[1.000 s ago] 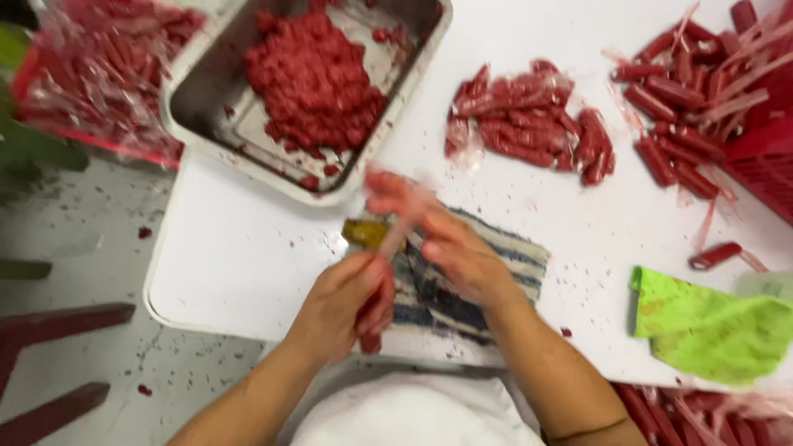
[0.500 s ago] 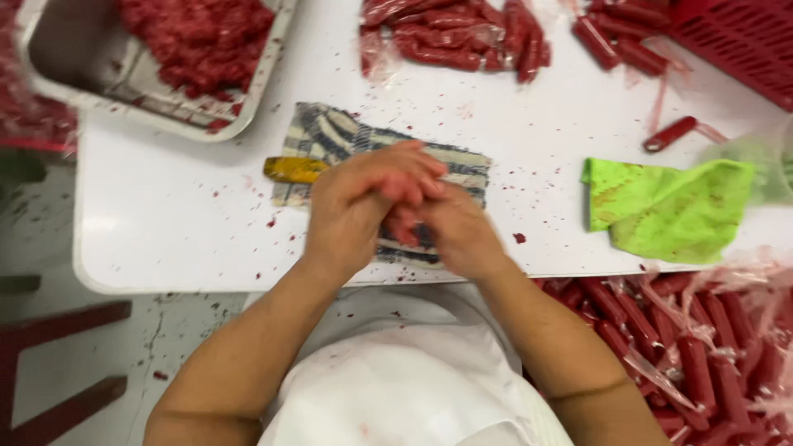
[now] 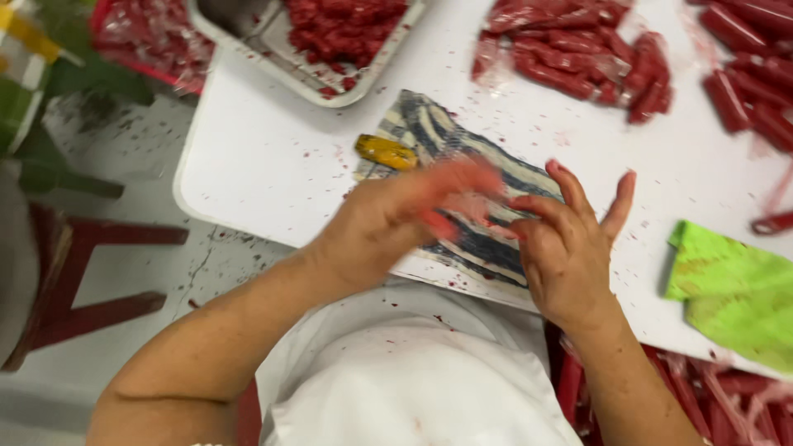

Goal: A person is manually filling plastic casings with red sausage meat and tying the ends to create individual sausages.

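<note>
Both hands meet over the striped cloth (image 3: 462, 177) on the white bench (image 3: 273, 165). The left hand (image 3: 405, 219) is blurred, its grip seemingly pinching something small and pink; the right hand (image 3: 570, 244) is spread open, empty. Work is best kept over the cloth, fingers clear of the yellow-handled tool (image 3: 386, 152).

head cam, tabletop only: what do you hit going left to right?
Metal tray → yellow handle → striped cloth → left hand → right hand → green cloth.
</note>
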